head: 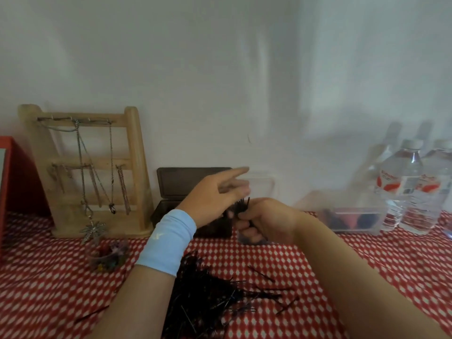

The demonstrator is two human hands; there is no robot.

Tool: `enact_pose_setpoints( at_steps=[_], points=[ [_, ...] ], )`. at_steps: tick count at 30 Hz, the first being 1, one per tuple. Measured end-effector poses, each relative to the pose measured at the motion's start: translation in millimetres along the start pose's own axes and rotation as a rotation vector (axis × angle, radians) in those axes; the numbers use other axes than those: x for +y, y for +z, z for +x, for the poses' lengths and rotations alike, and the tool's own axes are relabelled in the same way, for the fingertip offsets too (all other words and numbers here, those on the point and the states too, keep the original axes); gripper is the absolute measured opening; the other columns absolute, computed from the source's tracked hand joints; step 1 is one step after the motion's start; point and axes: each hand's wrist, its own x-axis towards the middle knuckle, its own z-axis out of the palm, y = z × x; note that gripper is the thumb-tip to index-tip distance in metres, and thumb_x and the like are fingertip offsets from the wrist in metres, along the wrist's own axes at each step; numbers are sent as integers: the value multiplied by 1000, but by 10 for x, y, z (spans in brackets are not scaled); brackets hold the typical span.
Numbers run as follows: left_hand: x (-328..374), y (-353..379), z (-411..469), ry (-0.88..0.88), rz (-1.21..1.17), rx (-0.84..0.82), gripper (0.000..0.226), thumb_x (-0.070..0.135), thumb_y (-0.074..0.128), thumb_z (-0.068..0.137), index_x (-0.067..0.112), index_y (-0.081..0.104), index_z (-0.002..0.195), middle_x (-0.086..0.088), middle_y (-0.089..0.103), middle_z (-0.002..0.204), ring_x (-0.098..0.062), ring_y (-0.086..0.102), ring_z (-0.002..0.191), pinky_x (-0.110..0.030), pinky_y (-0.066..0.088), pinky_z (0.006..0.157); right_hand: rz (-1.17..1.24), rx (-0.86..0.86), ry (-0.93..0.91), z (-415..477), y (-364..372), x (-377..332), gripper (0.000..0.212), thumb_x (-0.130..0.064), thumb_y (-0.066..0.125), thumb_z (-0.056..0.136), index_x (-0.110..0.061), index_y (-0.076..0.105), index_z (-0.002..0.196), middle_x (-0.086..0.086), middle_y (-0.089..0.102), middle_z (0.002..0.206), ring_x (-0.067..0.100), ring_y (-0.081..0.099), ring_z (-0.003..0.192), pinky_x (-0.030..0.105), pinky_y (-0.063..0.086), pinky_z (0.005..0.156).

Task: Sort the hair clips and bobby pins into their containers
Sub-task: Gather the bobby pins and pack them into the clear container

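Note:
A big pile of black bobby pins (pixel 205 297) lies on the red-and-white cloth in front of me, with a few strays around it. My right hand (pixel 266 218) is closed around a bunch of bobby pins (pixel 242 205) whose tips stick up from the fist. My left hand (pixel 215 196), with a light blue wristband, hovers just left of that bunch with its fingers spread and blurred. Behind the hands stands an open dark brown box (pixel 186 189). A clear box (pixel 354 216) with dark and red hair clips inside sits to the right.
A wooden jewellery stand (pixel 132 172) with hanging necklaces is at the back left, beside a red frame (pixel 7 172). A small clear cup of colourful items (pixel 107 255) sits before it. Water bottles (pixel 403 187) stand at the back right against the white wall.

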Motion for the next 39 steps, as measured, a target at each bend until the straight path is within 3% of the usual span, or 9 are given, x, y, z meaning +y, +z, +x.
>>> enact_pose_setpoints(
  at_steps=[3, 7, 13, 19, 24, 28, 32, 35, 39],
  points=[
    [36, 50, 0, 0, 62, 104, 18, 24, 75, 85, 29, 77, 102, 12, 75, 93, 1, 69, 75, -18, 55, 61, 11, -21, -12, -5, 6, 0, 26, -6, 36, 103, -9, 62, 105, 0, 41, 71, 13, 31, 60, 25, 25, 57],
    [-1, -3, 17, 51, 95, 188, 13, 16, 70, 89, 23, 79, 95, 13, 76, 90, -2, 71, 88, -17, 55, 82, -64, 1, -49, -57, 28, -78, 18, -15, 40, 108, -8, 56, 102, -2, 38, 71, 11, 30, 60, 22, 30, 54],
    [17, -14, -6, 94, 116, 80, 27, 12, 61, 95, 28, 72, 115, 16, 74, 102, 4, 67, 98, -10, 49, 85, -216, 107, -156, -15, -12, -57, 18, -14, 45, 107, -5, 59, 99, -2, 61, 71, 13, 48, 61, 27, 37, 58],
    [-9, -6, -5, 89, 170, 63, 35, 18, 50, 101, 30, 60, 133, 18, 65, 125, 4, 62, 104, -18, 47, 98, -113, 126, -140, -46, -4, -91, 22, -16, 41, 108, -13, 56, 94, 0, 42, 68, 13, 36, 57, 26, 29, 55],
    [100, 76, -27, 24, 104, -105, 34, 21, 44, 104, 30, 61, 132, 18, 57, 137, 6, 51, 123, -9, 38, 101, -108, 106, -115, -102, -20, -87, 24, -12, 41, 107, -10, 55, 88, 4, 49, 72, 15, 49, 61, 29, 36, 60],
    [65, 96, 4, -21, 194, -161, 38, 39, 38, 104, 33, 52, 140, 11, 46, 149, -2, 35, 139, -29, 24, 119, -84, 65, -117, -97, -34, -70, 21, -12, 43, 107, -7, 56, 91, 7, 54, 77, 16, 51, 64, 28, 39, 59],
    [48, 162, -8, 23, 92, -109, 47, 55, 34, 99, 46, 38, 146, 17, 45, 149, -2, 40, 137, -33, 26, 120, -70, 91, -131, -99, -42, -97, 30, -11, 41, 107, -12, 58, 84, 3, 45, 71, 12, 39, 58, 25, 32, 55],
    [121, 131, -37, 72, 100, -24, 37, 39, 37, 105, 40, 53, 138, 23, 58, 129, 5, 59, 104, -10, 38, 101, -62, 43, -103, -132, -50, -123, 33, -9, 40, 107, -16, 64, 85, 1, 41, 70, 13, 34, 58, 24, 29, 53],
    [118, 102, -40, 51, 157, -18, 36, 41, 38, 104, 37, 72, 116, 16, 72, 106, 0, 65, 89, -18, 46, 90, 11, -5, -113, -154, -81, -115, 20, -8, 41, 105, -8, 60, 99, 3, 46, 72, 15, 44, 62, 27, 36, 58]
  ],
)
